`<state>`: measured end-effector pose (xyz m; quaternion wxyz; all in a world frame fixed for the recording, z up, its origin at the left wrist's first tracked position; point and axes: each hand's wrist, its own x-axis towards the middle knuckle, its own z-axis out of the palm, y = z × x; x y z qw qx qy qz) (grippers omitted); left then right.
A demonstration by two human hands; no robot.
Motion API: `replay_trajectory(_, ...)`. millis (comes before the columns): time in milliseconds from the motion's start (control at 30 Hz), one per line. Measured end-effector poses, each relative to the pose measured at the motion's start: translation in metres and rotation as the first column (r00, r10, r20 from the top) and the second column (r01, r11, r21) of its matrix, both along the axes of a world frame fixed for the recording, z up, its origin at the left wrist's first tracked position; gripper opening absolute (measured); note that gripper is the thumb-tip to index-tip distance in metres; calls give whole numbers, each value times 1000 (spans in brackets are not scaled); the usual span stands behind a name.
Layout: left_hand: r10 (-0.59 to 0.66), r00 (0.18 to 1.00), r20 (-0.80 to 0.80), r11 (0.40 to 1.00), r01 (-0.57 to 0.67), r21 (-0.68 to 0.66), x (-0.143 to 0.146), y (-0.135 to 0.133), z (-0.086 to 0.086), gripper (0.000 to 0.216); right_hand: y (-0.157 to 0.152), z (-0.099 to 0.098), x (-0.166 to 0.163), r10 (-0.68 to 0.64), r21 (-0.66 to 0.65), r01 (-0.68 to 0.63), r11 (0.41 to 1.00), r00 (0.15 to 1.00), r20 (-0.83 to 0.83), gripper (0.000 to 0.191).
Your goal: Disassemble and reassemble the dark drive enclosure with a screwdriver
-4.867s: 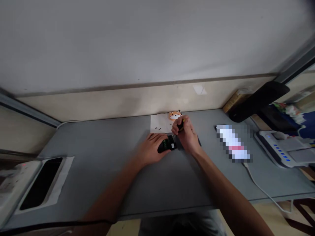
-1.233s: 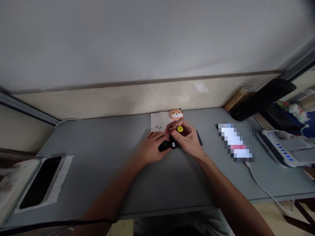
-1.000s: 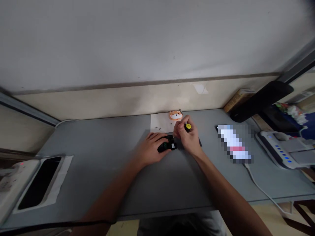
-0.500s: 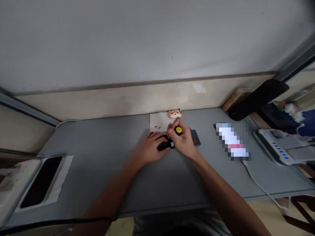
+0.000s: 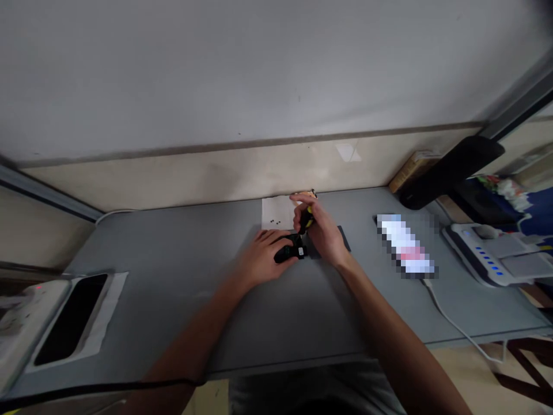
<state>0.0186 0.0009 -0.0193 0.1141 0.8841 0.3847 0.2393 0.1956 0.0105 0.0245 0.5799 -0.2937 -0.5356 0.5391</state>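
Observation:
My left hand point(image 5: 262, 258) lies over a small black device point(image 5: 288, 252) on the grey desk point(image 5: 173, 276) and holds it down, fingers curled on it. My right hand point(image 5: 323, 233) is closed round a small black and yellow screwdriver point(image 5: 306, 220), which stands nearly upright with its tip down at the device's right end. Behind the hands lies a white paper sheet point(image 5: 275, 211) with several tiny black screws point(image 5: 275, 221) on it. An orange figure behind my right hand is mostly hidden.
A dark flat piece point(image 5: 343, 237) lies under my right hand. A blurred-out object point(image 5: 406, 246) with a white cable point(image 5: 453, 323) lies to the right, then a white unit with blue lights point(image 5: 488, 256) and a black lamp head point(image 5: 453, 173). A black slot point(image 5: 69, 325) sits at far left.
My right hand has tipped the screwdriver more upright and shifted it slightly back; the yellow cap no longer faces me. My left hand has stayed on the device.

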Motion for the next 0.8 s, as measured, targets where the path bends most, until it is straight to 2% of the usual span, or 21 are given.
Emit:
replay_trajectory(100, 1, 1000, -3, 1000, -1, 10, 0, 0, 0, 19, -2, 2, 2, -18, -7, 19, 1000, 1000, 11, 35)
replay_trajectory(267, -27, 1000, 6, 999, 27, 24, -2, 0, 1, 20, -2, 3, -1, -145, -18, 145, 989, 989, 2, 45)
replay_trajectory(500, -26, 1000, -13, 997, 27, 79, -5, 1, -1, 20, 4, 4, 2, -137, -68, 130, 989, 984, -112, 41)
replay_trajectory(667, -36, 999, -10, 996, 37, 79, -4, 1, -2, 19, 2, 0, 3, -146, -48, 143, 989, 987, -70, 46)
replay_trajectory(800, -44, 999, -8, 993, 44, 105, -5, 3, -3, 20, 3, 3, 1, -101, -92, 88, 992, 984, -147, 46)
